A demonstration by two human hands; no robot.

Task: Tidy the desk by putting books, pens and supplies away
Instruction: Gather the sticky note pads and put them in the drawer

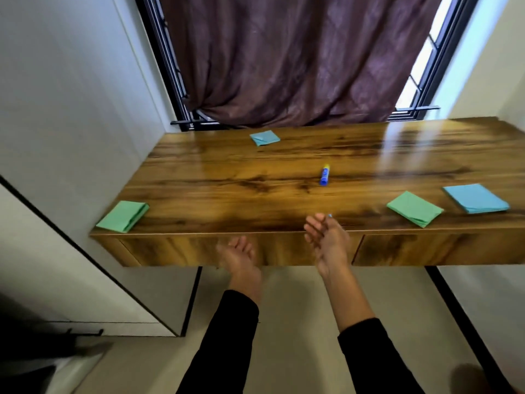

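My left hand (240, 253) hangs palm-up, fingers loosely apart, holding nothing; my right hand (326, 240) likewise, at the desk (255, 177) edge. Beyond my right fingers lies the blue glue stick (324, 174), long axis pointing away, yellow cap farthest

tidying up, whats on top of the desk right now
On the desk: two green paper pads, two blue ones, a glue stick. Drawer insides are hidden.

One head-worn wide-angle view looks forward and down from just in front of the wooden desk (284, 172), its front edge crossing mid-frame (lines bow toward the borders). The curtained window (298, 58) fills the top; floor fills the bottom.
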